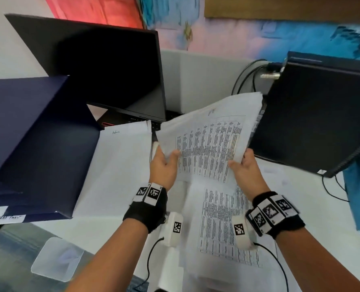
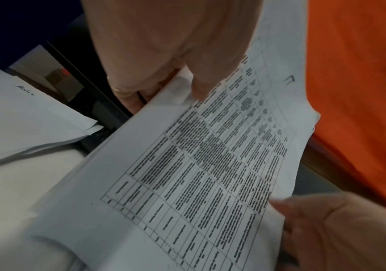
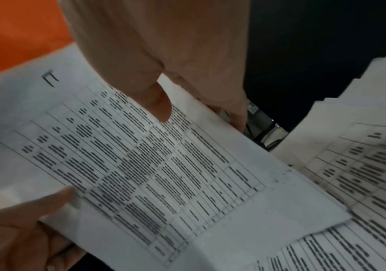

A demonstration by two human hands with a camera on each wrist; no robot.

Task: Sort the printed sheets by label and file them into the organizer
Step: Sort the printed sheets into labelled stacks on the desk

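Left hand [image 1: 163,165] and right hand [image 1: 245,168] both pinching near edge of printed sheets [image 1: 208,144] — bundle raised, long axis toward 1 o'clock. Organizer [image 1: 38,144] at 9 o'clock — left hand nearer. More sheets [image 1: 223,226] on worktop [image 1: 301,197] below.

Two hands: the left hand [image 1: 163,165] and the right hand [image 1: 246,170] share one printed sheet [image 1: 212,142] lifted between them. One dark blue organizer [image 1: 33,144] at the left. One laptop [image 1: 103,66] far left, one computer tower [image 1: 313,114] at the right. Two wrist bands. Loose sheets on the desk overlap and cannot be counted.
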